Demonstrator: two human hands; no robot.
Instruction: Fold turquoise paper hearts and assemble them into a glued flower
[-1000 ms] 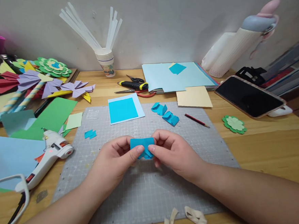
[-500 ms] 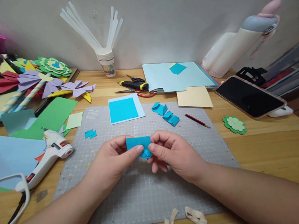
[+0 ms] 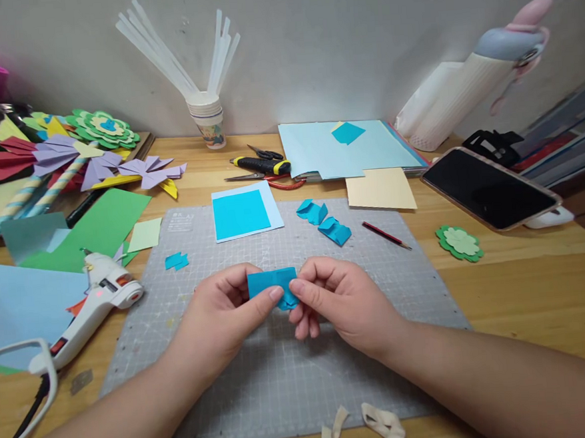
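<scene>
A small piece of folded blue paper (image 3: 271, 282) is held above the grey cutting mat (image 3: 224, 384). My left hand (image 3: 231, 300) pinches its left side, thumb in front and fingers behind. My right hand (image 3: 332, 293) grips the right side between thumb and forefinger, its other fingers curled below. Creases show at the paper's lower edge; its back is hidden. Beyond the hands lie two folded blue paper pieces (image 3: 334, 231) and a blue square sheet (image 3: 242, 212) on a paler one. Small blue scraps (image 3: 176, 261) rest at the mat's left.
A white glue gun (image 3: 107, 285) with its cable lies left, beside green paper (image 3: 107, 225) and paper flowers (image 3: 106, 128). Scissors, a cutter (image 3: 262, 166) and a cup of white sticks (image 3: 211, 128) stand behind. Rightward are a pencil (image 3: 386, 235), a phone (image 3: 491, 188) and a bottle (image 3: 464, 93).
Both hands keep hold of the folded blue paper, which has shifted very slightly right. The lower fingers of my right hand have curled in a little.
</scene>
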